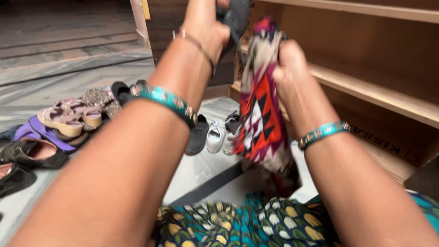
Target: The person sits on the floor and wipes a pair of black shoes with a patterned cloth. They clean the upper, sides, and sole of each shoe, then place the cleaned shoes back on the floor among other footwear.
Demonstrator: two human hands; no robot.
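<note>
Grey marble floor (68, 73); bare wooden shelves (366, 91) right.

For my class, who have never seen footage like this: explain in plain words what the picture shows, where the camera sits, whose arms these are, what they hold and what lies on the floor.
There is one picture, taken by a camera worn on a person's head, looking down at their own two bare arms. There is no machine. The right hand grips a patterned cloth in red, white, black and magenta. The left hand holds a dark object at the top edge, too blurred to name. Both wrists wear teal bangles. On the marble floor lie pink platform sandals, black shoes and a white sneaker. An open wooden shelf unit stands at the right.
</note>
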